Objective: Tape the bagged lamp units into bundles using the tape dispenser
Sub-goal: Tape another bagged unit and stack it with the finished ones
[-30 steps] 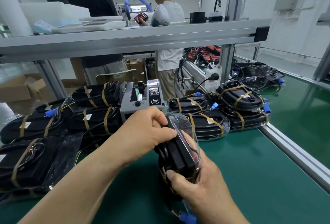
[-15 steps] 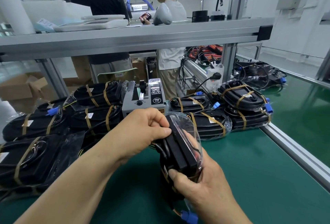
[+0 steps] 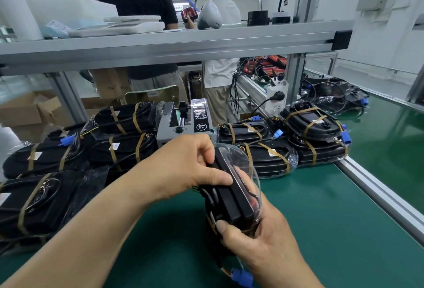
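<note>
Left hand [image 3: 183,168] curled over its top and right hand [image 3: 261,244] round its bottom, I am gripping the bagged lamp unit [image 3: 231,202], with the tape dispenser [image 3: 183,127] sitting just beyond my left knuckles and a blue connector [image 3: 241,277] hanging below my right palm.

Plenty of open green mat [image 3: 332,230] to the right, easy pass. The left side is jammed with taped bundles [image 3: 46,200] right up against the tape dispenser [image 3: 181,124], and more bundles [image 3: 270,159] crowd its right (boxed in, basically). The bagged lamp unit [image 3: 229,198], gripped by the left hand [image 3: 181,170] and right hand [image 3: 263,244], sits just before the dispenser's front. Shelf beam [image 3: 160,44] overhead.
</note>
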Demonstrator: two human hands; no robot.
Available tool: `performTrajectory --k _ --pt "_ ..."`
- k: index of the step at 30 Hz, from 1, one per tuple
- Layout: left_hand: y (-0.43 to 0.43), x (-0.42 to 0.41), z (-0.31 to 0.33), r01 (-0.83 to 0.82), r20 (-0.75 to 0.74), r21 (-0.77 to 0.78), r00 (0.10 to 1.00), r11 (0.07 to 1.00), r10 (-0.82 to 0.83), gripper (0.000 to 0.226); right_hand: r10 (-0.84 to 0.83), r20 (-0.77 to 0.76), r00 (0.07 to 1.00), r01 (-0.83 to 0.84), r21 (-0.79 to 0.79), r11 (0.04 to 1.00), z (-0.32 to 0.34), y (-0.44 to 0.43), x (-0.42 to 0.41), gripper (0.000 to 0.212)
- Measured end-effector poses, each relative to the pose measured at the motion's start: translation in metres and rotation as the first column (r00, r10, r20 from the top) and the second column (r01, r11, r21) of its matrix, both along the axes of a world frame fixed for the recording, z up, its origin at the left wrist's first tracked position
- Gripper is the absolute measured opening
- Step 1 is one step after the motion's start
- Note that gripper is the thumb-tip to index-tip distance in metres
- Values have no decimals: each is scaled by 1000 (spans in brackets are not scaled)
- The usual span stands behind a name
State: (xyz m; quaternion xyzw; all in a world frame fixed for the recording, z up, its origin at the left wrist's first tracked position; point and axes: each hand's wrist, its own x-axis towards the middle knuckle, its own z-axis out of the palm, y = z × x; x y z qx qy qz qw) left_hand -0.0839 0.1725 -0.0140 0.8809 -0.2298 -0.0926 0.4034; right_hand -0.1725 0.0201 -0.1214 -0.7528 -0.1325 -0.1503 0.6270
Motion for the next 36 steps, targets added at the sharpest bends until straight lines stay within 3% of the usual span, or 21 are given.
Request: performTrajectory --k 4,8,11,14,18,21,23,28,32,36 --pt "-1 1 3 -8 38 112 999 994 4 55 -10 21 1000 10 -11 1000 -2 -2 -3 80" --pt "-3 -7 -7 -177 65 80 983 981 172 89 -5 63 998 7 -30 1000 0 -6 -6 81" --pt "0 -13 -12 -84 -42 -126 996 988 79 68 15 127 992 -12 -20 1000 -4 -3 -2 87" --pt "-3 -16 -17 -142 40 -175 988 974 151 60 24 157 987 -18 -37 999 -10 4 10 93" --pt "-5 -20 -29 -179 74 -238 977 955 202 63 93 33 995 -92 -35 995 -18 4 10 103" --pt "-2 -25 -41 -148 181 -205 966 967 186 65 204 -46 978 -208 -100 973 -19 -10 1 114" --pt "-4 -32 -53 -134 295 -164 939 977 178 62 225 -67 972 -229 -67 971 -15 -20 -6 103" --pt "-18 -53 -98 -142 583 -106 793 984 178 68 -137 -66 988 144 116 983 -20 -11 -8 52" --pt "-24 -62 -119 -80 699 -155 696 985 167 66 -320 -58 946 325 165 931 -19 -3 -6 50" --pt "-22 -65 -126 -74 707 -233 672 970 221 58 -419 36 907 411 145 900 -13 2 -7 9"
